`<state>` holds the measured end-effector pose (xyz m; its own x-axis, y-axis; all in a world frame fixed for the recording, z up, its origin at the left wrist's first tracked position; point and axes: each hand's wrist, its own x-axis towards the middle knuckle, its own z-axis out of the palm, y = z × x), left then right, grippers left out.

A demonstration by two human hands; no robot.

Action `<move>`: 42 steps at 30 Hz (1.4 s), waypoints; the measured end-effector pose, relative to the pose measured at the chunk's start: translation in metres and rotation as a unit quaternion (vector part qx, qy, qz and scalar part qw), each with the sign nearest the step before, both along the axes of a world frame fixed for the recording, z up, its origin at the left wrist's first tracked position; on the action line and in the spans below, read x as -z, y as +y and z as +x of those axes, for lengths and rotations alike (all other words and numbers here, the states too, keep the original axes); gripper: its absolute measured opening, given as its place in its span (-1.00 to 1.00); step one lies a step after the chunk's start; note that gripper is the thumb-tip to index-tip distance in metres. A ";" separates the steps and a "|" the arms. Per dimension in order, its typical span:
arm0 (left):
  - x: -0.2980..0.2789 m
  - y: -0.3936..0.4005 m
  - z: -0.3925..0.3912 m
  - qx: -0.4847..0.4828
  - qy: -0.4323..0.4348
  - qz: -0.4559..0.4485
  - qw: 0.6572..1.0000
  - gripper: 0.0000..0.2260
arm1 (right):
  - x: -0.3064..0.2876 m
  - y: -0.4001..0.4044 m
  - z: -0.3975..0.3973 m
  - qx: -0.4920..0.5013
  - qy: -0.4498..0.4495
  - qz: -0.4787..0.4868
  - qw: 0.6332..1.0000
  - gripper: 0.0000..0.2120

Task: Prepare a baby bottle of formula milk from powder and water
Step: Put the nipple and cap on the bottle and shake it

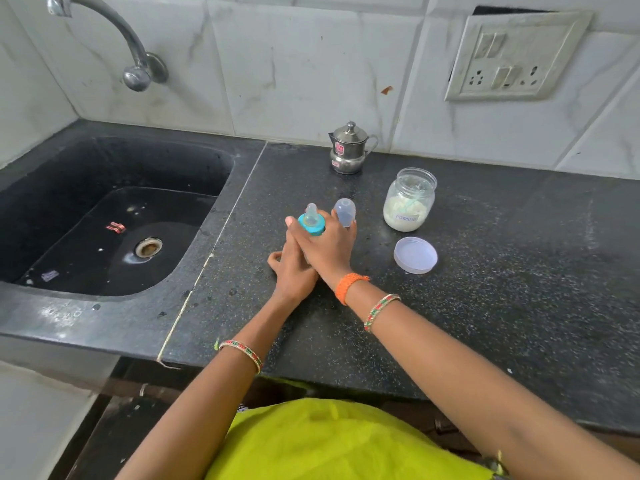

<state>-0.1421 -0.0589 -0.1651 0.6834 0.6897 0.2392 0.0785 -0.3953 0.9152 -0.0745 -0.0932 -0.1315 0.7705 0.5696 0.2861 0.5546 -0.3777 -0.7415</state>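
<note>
1. Far to the left of both hands lies the sunken black stone sink [114, 209], wet at the bottom, with a steel drain ring and a few scraps of litter; a curved chrome tap [136, 69] juts from the tiled wall above it.
2. The left hand [294, 271] wraps low round the baby bottle's body, which the hands hide almost wholly; its fingers are curled round it.
3. The right hand [327, 244] lies over the left, its fingers closed round the turquoise screw collar with a clear silicone teat [311, 221] at the bottle's top, apparently seating or twisting it.
4. Just beyond the right hand's fingertips stands the clear domed bottle cap [345, 212]; whether a finger touches it I cannot tell.
5. Risks, as I judge them: a cross-threaded collar would leak when shaken; a stray knuckle could knock the cap over; the counter looks damp, so the bottle's base might slip.
6. Beyond the hands stands a small lidded steel pot [349, 148].
7. Right of the hands: an open glass jar of white powder [409, 200] with a scoop inside, and nearer, its pale round plastic lid [415, 255], lying flat.
8. All rests on a speckled black granite counter [519, 271] backed by white marbled tiles, with a grimy switch-and-socket plate [512, 58] far right.
</note>
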 end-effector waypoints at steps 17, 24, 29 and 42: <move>-0.007 0.031 -0.012 0.086 0.147 -0.070 0.983 -0.38 | 0.002 -0.014 0.089 -0.090 -0.157 -0.188 0.965 -0.63; -0.003 0.033 -0.015 0.077 0.118 -0.079 0.987 -0.46 | -0.067 -0.023 0.044 -0.106 -0.122 0.147 0.976 -0.63; 0.005 0.037 -0.016 0.084 0.094 -0.076 0.989 -0.47 | -0.056 -0.023 0.025 -0.156 -0.173 0.018 0.972 -0.60; 0.007 0.037 -0.016 0.081 0.078 0.008 0.994 -0.50 | -0.018 -0.016 0.004 -0.126 -0.148 0.092 0.977 -0.64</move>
<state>-0.1580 -0.0221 -0.1718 0.8150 0.5643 0.1315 0.1530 -0.4286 0.8905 -0.0710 -0.1095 -0.1137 0.4809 0.6482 0.5904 0.8129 -0.0773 -0.5773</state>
